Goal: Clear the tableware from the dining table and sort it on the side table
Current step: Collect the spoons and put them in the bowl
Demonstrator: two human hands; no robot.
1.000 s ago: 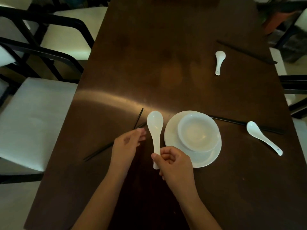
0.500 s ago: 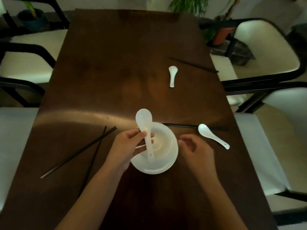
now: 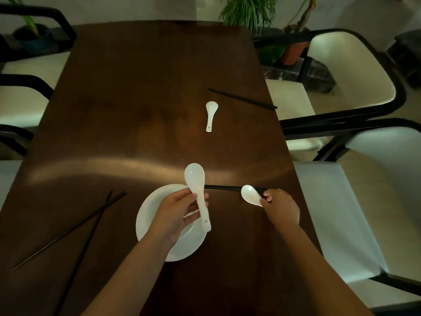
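Note:
My left hand (image 3: 176,210) grips a white soup spoon (image 3: 197,190) by its handle, held above the white plate (image 3: 148,213) and the bowl on it, which my hand mostly hides. My right hand (image 3: 281,207) pinches the handle of a second white spoon (image 3: 250,194) just right of the plate, its bowl end showing. A black chopstick pair (image 3: 227,188) lies behind both hands. A third white spoon (image 3: 211,115) lies farther up the dark wooden table (image 3: 136,99), with another chopstick pair (image 3: 242,99) near the right edge. Two black chopsticks (image 3: 75,226) lie crossed at the left.
Black-framed chairs with white cushions stand on both sides, the nearest seat (image 3: 337,213) close to my right hand. Potted plants (image 3: 250,12) stand beyond the table's far end. The side table is out of view.
The spoon passed from my right hand to my left, which now holds it over the plate. My right hand reached right and took hold of the second spoon. My view shifted right.

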